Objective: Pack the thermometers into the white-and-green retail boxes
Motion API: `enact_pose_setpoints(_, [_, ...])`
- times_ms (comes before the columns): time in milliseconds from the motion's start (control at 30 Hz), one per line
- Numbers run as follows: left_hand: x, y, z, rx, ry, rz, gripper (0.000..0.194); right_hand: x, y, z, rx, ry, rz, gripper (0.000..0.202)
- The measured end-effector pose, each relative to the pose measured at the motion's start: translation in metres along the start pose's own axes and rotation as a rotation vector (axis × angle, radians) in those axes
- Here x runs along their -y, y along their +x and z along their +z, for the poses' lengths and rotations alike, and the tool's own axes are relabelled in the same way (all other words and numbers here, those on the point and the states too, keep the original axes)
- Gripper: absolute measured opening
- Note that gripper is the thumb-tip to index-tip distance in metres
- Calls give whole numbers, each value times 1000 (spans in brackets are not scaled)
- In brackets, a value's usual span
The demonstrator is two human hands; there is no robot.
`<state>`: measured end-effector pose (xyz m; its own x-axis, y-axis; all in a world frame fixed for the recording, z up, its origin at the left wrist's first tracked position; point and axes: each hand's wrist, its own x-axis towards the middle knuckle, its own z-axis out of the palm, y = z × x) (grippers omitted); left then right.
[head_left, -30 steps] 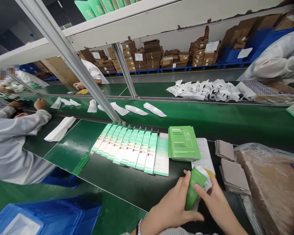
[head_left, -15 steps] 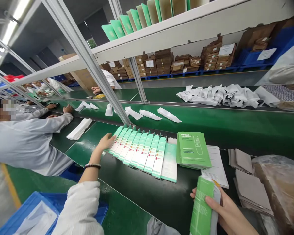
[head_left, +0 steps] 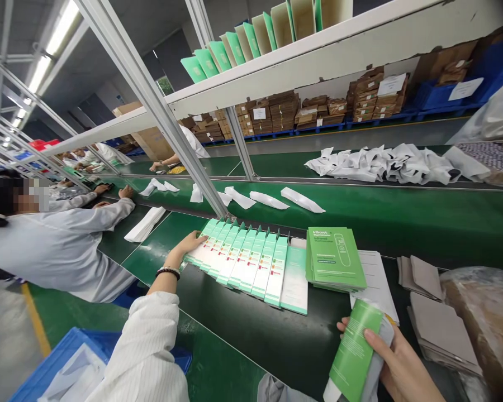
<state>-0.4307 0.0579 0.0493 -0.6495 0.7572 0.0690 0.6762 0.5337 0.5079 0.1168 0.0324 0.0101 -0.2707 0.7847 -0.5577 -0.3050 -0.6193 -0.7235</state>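
A row of white and green boxes (head_left: 245, 261) stands slanted on the dark work surface, overlapping one another. At its left end my left hand (head_left: 191, 243) touches the outermost box, fingers stretched along it. A flatter white and green box (head_left: 295, 277) lies at the row's right end. My right hand (head_left: 385, 349) is closed round a folded green booklet (head_left: 357, 349), with a grey-white item (head_left: 383, 341) behind it. Just beyond this hand are a stack of green booklets (head_left: 334, 257) and white printed sheets (head_left: 375, 282).
Metal posts (head_left: 159, 114) and a shelf rail (head_left: 293, 56) cross above the bench. White pouches (head_left: 302, 199) lie on the green belt (head_left: 360, 209). Grey folded pieces (head_left: 442, 329) are at right, a blue bin (head_left: 62, 354) below left. A person (head_left: 54, 240) works at left.
The view has shifted slightly, moving the scene rightward. The green booklet in my right hand has turned to a more slanted position. My left hand remains at the row's left end.
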Motion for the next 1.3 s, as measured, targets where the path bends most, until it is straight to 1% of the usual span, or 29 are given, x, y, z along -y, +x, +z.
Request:
enact_pose_setpoints(67, [-3, -3, -11, 20, -25, -50, 29, 2, 0, -5, -20, 3, -19, 92])
enact_pose_setpoints(133, [-2, -15, -28, -18, -53, -67, 36, 5, 1, -13, -51, -7, -74, 87])
enact_pose_setpoints(167, [-1, -25, -37, -49, -73, -71, 42, 7, 1, -16, -73, -17, -116, 84])
enact_pose_setpoints(233, [2, -55, -52, -98, -140, -44, 67, 12, 1, -21, -118, -40, -208, 76])
enact_pose_setpoints(267, [2, -76, -57, -97, -189, -8, 72, 16, 0, -22, -136, -51, -248, 73])
enact_pose_setpoints(333, [-4, -124, -60, -7, -301, 90, 74, 24, -4, -19, -139, -58, -313, 66])
enact_pose_setpoints(367, [-12, -150, -57, 72, -367, 184, 75, 28, -6, -16, -119, -48, -341, 63])
enact_pose_setpoints(400, [-22, -176, -51, 128, -332, 280, 75, 34, -10, -13, -91, -29, -364, 60])
enact_pose_setpoints(433, [-36, -202, -42, 192, -228, 394, 75, 40, -14, -9, -61, 1, -379, 57])
enact_pose_setpoints(500, [-70, -246, -16, 302, -28, 614, 74, 52, -23, -2, 2, 71, -388, 48])
enact_pose_setpoints(533, [-87, -263, -2, 340, 25, 687, 71, 58, -28, 1, 25, 103, -390, 43])
enact_pose_setpoints(567, [-103, -277, 14, 360, 50, 766, 68, 64, -32, 3, 38, 129, -397, 40])
enact_pose_setpoints(600, [-117, -288, 28, 347, 61, 849, 68, 68, -35, 4, 42, 144, -409, 38])
enact_pose_setpoints(633, [-128, -295, 42, 325, 57, 909, 70, 72, -38, 5, 37, 148, -422, 37])
enact_pose_setpoints(700, [-141, -305, 64, 293, 17, 983, 75, 76, -38, 4, 16, 135, -439, 38])
enact_pose_setpoints(767, [-147, -310, 79, 258, -32, 1004, 77, 77, -34, 2, 7, 110, -431, 40])
enact_pose_setpoints(833, [-152, -315, 90, 227, -68, 1004, 77, 75, -29, -1, 0, 89, -438, 42])
enact_pose_setpoints(933, [-164, -324, 103, 239, -125, 971, 74, 68, -27, -1, -6, 56, -513, 47])
enact_pose_setpoints(1000, [-176, -329, 111, 258, -182, 918, 72, 62, -29, -1, -20, 35, -594, 49])
enact_pose_setpoints(1100, [-191, -335, 120, 267, -253, 824, 67, 54, -32, -4, -80, 8, -702, 47])
enact_pose_setpoints(1200, [-200, -338, 127, 294, -272, 783, 66, 52, -31, -16, -165, -54, -731, 44])
enact_pose_setpoints(1300, [-204, -340, 129, 333, -270, 792, 67, 57, -30, -27, -211, -115, -733, 45])
